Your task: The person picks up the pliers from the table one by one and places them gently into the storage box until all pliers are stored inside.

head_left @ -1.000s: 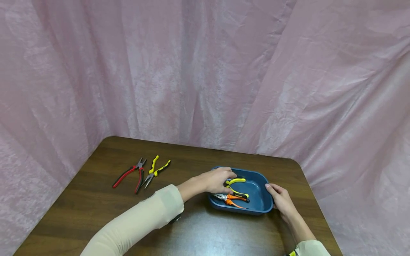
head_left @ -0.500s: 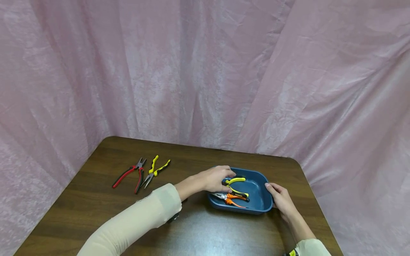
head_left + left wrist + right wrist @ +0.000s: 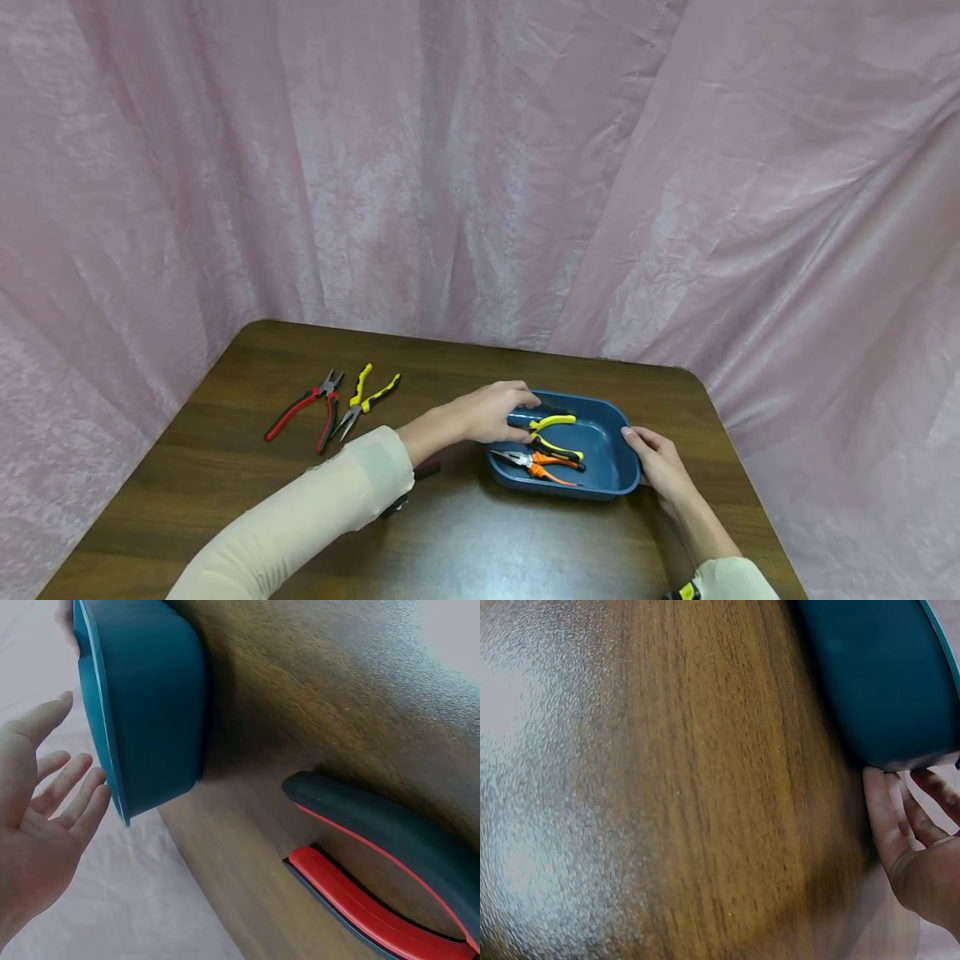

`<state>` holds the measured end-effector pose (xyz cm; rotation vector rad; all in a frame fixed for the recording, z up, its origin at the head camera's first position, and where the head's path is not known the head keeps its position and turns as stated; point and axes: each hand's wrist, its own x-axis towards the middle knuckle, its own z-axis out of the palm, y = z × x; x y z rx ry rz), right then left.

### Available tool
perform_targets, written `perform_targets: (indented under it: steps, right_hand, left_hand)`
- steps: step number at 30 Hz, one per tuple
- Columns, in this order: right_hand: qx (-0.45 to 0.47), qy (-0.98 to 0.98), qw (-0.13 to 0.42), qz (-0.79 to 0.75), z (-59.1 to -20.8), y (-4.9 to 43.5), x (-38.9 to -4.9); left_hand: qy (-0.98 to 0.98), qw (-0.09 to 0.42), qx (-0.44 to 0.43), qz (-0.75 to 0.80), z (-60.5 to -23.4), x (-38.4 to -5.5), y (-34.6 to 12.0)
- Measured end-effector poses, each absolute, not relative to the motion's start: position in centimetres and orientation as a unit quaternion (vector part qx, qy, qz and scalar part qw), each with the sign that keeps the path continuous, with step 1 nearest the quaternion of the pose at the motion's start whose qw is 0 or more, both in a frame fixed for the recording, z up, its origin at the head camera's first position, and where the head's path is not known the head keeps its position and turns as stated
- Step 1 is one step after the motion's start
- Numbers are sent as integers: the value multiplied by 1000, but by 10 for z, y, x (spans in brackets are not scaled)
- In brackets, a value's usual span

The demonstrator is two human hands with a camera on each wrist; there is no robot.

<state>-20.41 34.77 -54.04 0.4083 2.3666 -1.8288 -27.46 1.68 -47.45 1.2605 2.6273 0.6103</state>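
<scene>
A deep blue tray (image 3: 600, 492) stands on the right half of the table. Inside it lie yellow-and-black pliers (image 3: 555, 421) and, closer to me, orange-and-black pliers (image 3: 542, 467). The heads of the yellow pair are partly hidden by my left hand (image 3: 497, 414), which hovers at the tray's left end. Its fingers are spread and loosely bent with nothing between them, as the left wrist view also shows. My right hand (image 3: 660, 468) holds the tray's right end, thumb over the rim and fingers against the outer wall.
Red-and-black pliers (image 3: 324, 400) and yellow-and-black long-nose pliers (image 3: 363, 404) lie spread on the table's left side. Another red-and-black handled tool (image 3: 375, 900) lies beneath my left forearm, mostly hidden in the head view. A pink curtain (image 3: 480, 167) hangs behind the table.
My left hand has drawn back slightly to the left, away from the yellow-and-black pliers, uncovering more of them. A tool handle beneath the left forearm has come into sight. My right hand stays put.
</scene>
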Motion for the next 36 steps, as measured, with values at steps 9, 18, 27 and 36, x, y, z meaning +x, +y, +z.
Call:
perform_targets:
  steps: [9, 18, 27, 36]
  right_hand:
    - [136, 789, 63, -595, -539, 347, -204]
    - [137, 788, 62, -597, -538, 346, -204]
    - [143, 785, 62, -599, -539, 346, -203]
    - [146, 784, 61, -600, -534, 343, -202]
  left_hand:
    - [883, 70, 415, 207, -481, -281, 8]
    - [882, 53, 410, 227, -483, -286, -5]
    - [882, 47, 411, 227, -488, -289, -16]
    - [886, 37, 403, 229, -490, -293, -29]
